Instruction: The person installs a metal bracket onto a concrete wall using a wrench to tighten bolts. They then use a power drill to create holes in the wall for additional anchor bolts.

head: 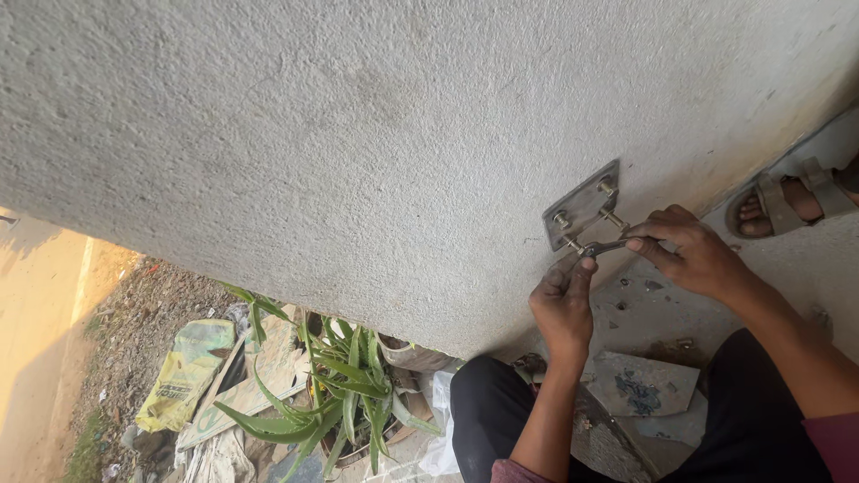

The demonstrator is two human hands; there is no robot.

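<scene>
Right hand [693, 255] grips spanner [607, 247] handle, left hand [562, 302] pinches bolt [573, 242] on steel plate [582, 206] (rigid, likely slick; best held at handle end).

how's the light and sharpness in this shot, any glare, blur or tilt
Head view: soft, even daylight on the grey wall, no glare; warmer, brighter light on the ground at far left. Both hands and the metal plate look fairly sharp. The whole frame is strongly tilted; the potted plant is slightly soft.

crumpled yellow-green sack [186, 374], perhaps printed, lower left
</scene>
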